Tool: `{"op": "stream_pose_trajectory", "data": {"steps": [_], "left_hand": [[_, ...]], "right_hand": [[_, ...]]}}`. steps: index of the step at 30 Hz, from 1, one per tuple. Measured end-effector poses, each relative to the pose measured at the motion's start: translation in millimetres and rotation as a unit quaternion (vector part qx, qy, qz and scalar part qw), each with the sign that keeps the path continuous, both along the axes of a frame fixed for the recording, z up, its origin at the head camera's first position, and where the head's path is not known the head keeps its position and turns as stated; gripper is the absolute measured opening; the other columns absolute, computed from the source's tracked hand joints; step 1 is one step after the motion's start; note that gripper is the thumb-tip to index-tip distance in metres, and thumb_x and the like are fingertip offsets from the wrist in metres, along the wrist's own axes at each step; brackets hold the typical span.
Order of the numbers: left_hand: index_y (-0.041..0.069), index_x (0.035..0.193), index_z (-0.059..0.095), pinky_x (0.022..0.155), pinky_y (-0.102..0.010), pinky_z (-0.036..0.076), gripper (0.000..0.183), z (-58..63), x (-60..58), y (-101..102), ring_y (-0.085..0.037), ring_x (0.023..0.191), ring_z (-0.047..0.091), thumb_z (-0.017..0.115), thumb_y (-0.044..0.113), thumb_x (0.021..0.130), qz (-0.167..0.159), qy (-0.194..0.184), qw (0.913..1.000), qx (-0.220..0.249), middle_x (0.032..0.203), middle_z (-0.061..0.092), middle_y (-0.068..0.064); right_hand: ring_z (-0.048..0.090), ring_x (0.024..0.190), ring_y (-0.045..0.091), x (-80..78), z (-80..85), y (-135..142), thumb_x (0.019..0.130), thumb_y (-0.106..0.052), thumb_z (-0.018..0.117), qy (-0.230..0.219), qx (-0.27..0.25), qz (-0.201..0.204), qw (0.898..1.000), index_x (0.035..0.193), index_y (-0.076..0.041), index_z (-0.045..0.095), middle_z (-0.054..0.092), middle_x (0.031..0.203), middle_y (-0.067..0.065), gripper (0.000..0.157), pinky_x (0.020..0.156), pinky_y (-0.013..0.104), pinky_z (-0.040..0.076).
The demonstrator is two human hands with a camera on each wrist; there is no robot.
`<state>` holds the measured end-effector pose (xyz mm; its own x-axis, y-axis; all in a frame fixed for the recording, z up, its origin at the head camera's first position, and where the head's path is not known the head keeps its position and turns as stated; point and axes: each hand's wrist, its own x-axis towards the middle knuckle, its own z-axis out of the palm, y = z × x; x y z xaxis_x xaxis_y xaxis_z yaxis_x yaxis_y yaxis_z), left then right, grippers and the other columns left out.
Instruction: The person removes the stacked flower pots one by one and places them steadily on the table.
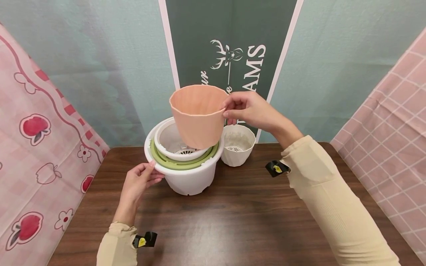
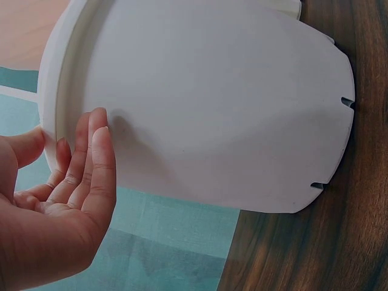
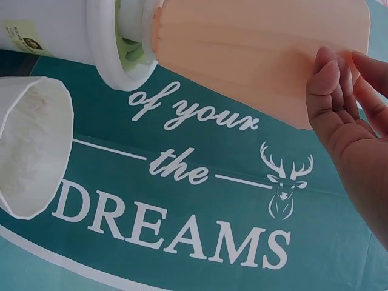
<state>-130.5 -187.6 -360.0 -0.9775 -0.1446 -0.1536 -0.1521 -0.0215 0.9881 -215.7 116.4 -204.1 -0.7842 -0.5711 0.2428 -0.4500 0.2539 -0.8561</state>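
My right hand (image 1: pixel 247 109) pinches the rim of an orange flower pot (image 1: pixel 199 127), held tilted above a nest of pots. The nest is a large white pot (image 1: pixel 188 183) with a green pot (image 1: pixel 181 165) inside it and a smaller white pot (image 1: pixel 166 138) innermost. With thumb and fingers my left hand (image 1: pixel 139 181) grips the large white pot's rim at its left; in the left wrist view its thumb is over the rim (image 2: pixel 51 91). In the right wrist view the orange pot's lower end (image 3: pixel 167 36) is at the nest's opening. Its base is partly hidden.
A small white faceted pot (image 1: pixel 237 147) with a holed bottom stands right of the nest, close to it. The brown wooden table (image 1: pixel 213 225) ends at a teal and green cloth (image 1: pixel 116 74) behind. Pink patterned cloths (image 1: pixel 43 147) hang at both sides.
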Motion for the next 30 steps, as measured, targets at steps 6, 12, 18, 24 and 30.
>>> {"op": "stream_pose_trajectory", "data": {"steps": [6, 12, 18, 24, 30], "left_hand": [[-0.004, 0.096, 0.05, 0.07, -0.025, 0.055, 0.036, -0.2, 0.6, 0.0, -0.011, 0.071, 0.065, 0.053, 0.032, 0.092, 0.001, -0.001, 1.0, -0.003, 0.074, 0.064, 0.0], [-0.003, 0.095, 0.05, 0.07, -0.026, 0.055, 0.035, -0.1, 0.6, -0.3, -0.011, 0.072, 0.066, 0.053, 0.032, 0.092, -0.001, 0.001, 1.0, -0.002, 0.074, 0.064, 0.001], [-0.003, 0.095, 0.05, 0.072, -0.027, 0.055, 0.035, 0.3, 0.3, -0.4, -0.01, 0.072, 0.066, 0.053, 0.032, 0.092, -0.005, 0.001, 1.0, 0.0, 0.074, 0.064, 0.001], [-0.002, 0.093, 0.051, 0.071, -0.026, 0.055, 0.035, -0.2, 0.0, -0.1, -0.01, 0.072, 0.065, 0.053, 0.033, 0.092, -0.007, 0.006, 1.0, -0.001, 0.074, 0.064, 0.001], [-0.002, 0.095, 0.05, 0.07, -0.025, 0.055, 0.034, -0.4, -1.1, -0.3, -0.01, 0.071, 0.066, 0.053, 0.031, 0.092, -0.007, 0.004, 1.0, 0.003, 0.075, 0.064, 0.0]], "right_hand": [[0.059, 0.063, 0.021, 1.1, 1.1, 7.5, 0.083, 0.004, 0.062, 0.0, 0.004, -0.016, 1.0, 0.093, 0.006, 0.059, 0.059, 0.076, 0.017, 0.01, 0.064, 0.031, 0.054], [0.059, 0.064, 0.021, 0.2, 2.7, 18.0, 0.083, 0.003, 0.063, 0.008, 0.022, -0.035, 0.999, 0.093, 0.006, 0.059, 0.06, 0.076, 0.017, 0.011, 0.063, 0.029, 0.053], [0.06, 0.066, 0.023, -0.3, 5.2, 29.4, 0.084, 0.002, 0.062, 0.006, 0.026, -0.048, 0.998, 0.093, 0.005, 0.06, 0.061, 0.076, 0.015, 0.01, 0.065, 0.03, 0.053], [0.062, 0.07, 0.025, -0.6, 6.8, 40.6, 0.085, 0.002, 0.061, -0.006, 0.023, -0.053, 0.998, 0.094, 0.006, 0.059, 0.063, 0.078, 0.015, 0.01, 0.067, 0.03, 0.054], [0.064, 0.073, 0.025, -1.2, 8.2, 51.0, 0.085, 0.001, 0.062, -0.011, 0.024, -0.062, 0.998, 0.094, 0.005, 0.06, 0.064, 0.08, 0.015, 0.01, 0.071, 0.033, 0.055]]}}
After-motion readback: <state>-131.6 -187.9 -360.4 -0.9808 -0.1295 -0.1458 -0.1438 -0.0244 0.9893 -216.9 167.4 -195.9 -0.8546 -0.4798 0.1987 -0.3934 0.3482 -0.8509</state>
